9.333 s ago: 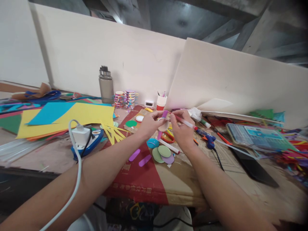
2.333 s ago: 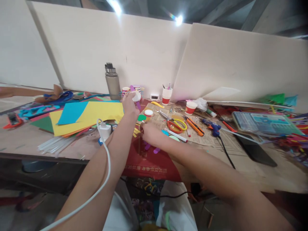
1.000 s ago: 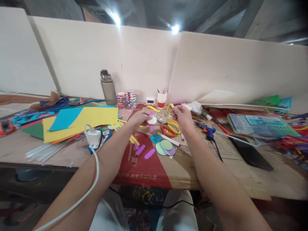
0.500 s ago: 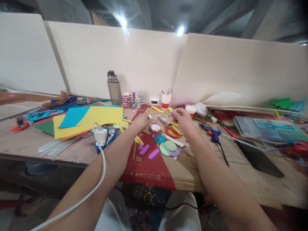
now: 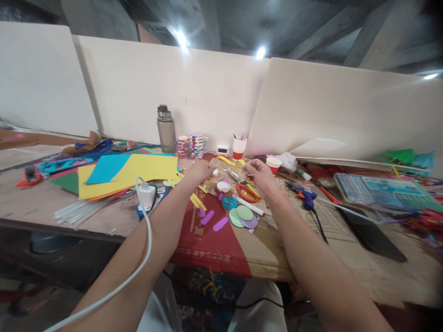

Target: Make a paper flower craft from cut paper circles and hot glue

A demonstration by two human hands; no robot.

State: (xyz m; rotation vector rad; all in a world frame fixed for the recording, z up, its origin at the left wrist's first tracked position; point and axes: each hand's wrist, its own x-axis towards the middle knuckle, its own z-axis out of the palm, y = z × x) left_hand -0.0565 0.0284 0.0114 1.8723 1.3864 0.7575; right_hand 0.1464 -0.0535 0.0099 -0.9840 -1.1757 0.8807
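Note:
My left hand is closed at a small white piece by its fingertips, too small to name. Between the fingertips of my right hand is a thin yellow paper strip, curling to the left. Under and between both hands lie scissors with orange handles and a white-topped round piece. Nearer me are a teal disc, pale green paper circles and purple paper strips. Yellow strips rest below my left wrist.
A grey bottle, stacked paper-trimmed rolls and a pen cup stand at the back. Coloured sheets lie left. On the right are a blue glue gun, a phone and a plastic case. A white cable crosses my left forearm.
The view has tilted slightly upward. My right hand has shifted a little to the left with the yellow strip. My left hand has drawn slightly left.

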